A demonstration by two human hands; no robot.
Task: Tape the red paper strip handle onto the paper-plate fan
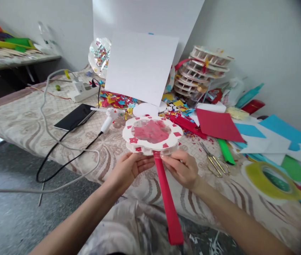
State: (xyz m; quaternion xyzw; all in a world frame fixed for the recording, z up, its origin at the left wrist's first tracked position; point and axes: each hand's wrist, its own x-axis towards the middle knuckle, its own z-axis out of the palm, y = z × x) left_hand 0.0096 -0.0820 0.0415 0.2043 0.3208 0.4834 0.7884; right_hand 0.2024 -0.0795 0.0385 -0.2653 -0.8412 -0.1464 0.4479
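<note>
**Paper hand fan, near finished: held at the front edge of the surface**

- Red paper strip [167, 198]: the handle, hanging from between the hands down past the edge of the surface.
- Left hand [129, 169]: partly closed, fingers under and against the near rim of the fan.
- Right hand [182, 168]: partly closed, fingertips pinching the rim just beside the handle's top.
- Round white fan [151, 134]: held just above both hands, tilted toward the camera. Red cut-outs already ring its border, the clear centre holds red pieces, the handle is on. Judged mostly done; anything left appears to be at the handle joint.
- Scissors [214, 161]: right of the right hand, near.
- Yellow tape roll [271, 177]: farther right.
- White glue gun [109, 118]: beyond the left hand; cables trail left.
- Open room: bare cloth left of the left hand; paper scraps crowd the far and right sides.
- Stack of white fan frames [203, 69]: far right.
</note>
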